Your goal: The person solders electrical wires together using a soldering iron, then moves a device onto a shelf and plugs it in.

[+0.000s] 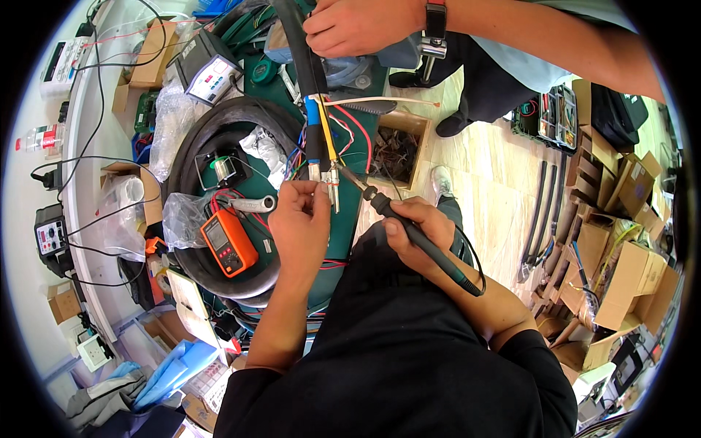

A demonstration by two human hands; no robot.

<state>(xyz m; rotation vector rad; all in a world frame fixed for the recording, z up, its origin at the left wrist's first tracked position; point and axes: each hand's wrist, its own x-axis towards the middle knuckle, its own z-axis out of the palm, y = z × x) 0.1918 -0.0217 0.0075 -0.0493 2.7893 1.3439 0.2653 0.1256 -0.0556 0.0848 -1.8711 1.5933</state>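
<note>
The iron (437, 257) was gripped by the right hand (429, 228), the connector (335, 194) at its 10 o'clock pinched by the left hand (302, 215), so a burn could've easily been caused by a slipped tip (355, 178).

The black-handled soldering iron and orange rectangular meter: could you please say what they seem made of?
The soldering iron has a seemingly matte plastic or rubber grip, with little shine. The meter looks like smooth plastic, maybe rubber-sleeved, given its even orange casing.

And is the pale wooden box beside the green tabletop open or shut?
Open: the pale wooden box shows no lid, and dark brown scraps are visible inside.
</note>
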